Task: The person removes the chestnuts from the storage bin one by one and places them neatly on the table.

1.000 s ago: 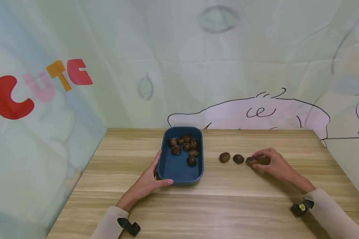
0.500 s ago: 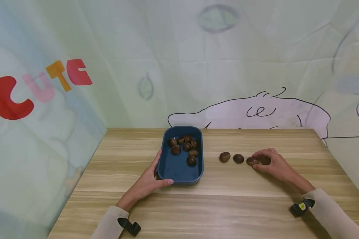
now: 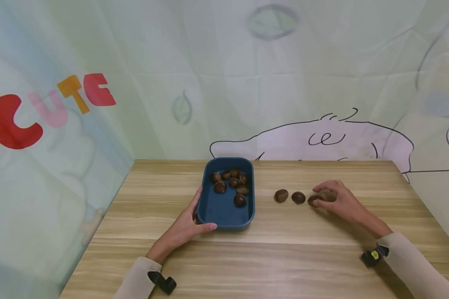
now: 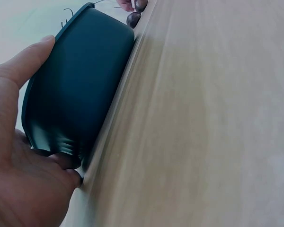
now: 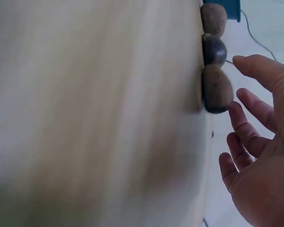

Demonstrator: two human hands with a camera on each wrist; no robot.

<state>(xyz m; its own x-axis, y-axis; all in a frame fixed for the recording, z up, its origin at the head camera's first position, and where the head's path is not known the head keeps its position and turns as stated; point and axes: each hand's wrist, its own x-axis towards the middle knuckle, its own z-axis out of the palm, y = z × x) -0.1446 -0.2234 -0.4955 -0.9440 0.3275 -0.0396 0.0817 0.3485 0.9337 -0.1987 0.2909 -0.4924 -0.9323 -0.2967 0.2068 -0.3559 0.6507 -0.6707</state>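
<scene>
A deep blue rectangular box (image 3: 218,214) stands on the table with several brown chestnuts (image 3: 220,187) in it, mostly toward its far end. My left hand (image 3: 181,232) grips its near left corner, thumb along the near rim and fingers against the left side. To the right of the box, three chestnuts lie in a row: a left one (image 3: 281,196), a middle one (image 3: 298,197) and a right one (image 3: 312,201). My right hand (image 3: 342,203) is around the right chestnut. In the right wrist view its thumb and fingers are spread, with one fingertip right at that chestnut (image 5: 217,90).
The wood-grained table (image 3: 247,265) ends at a printed curtain (image 3: 153,104) behind it and on the left. Small black wrist cameras sit on the left sleeve (image 3: 134,276) and the right sleeve (image 3: 411,261).
My right hand's fingers have loosened and lifted slightly off the right chestnut, which stays at the end of the row. The left hand and box have not moved.
</scene>
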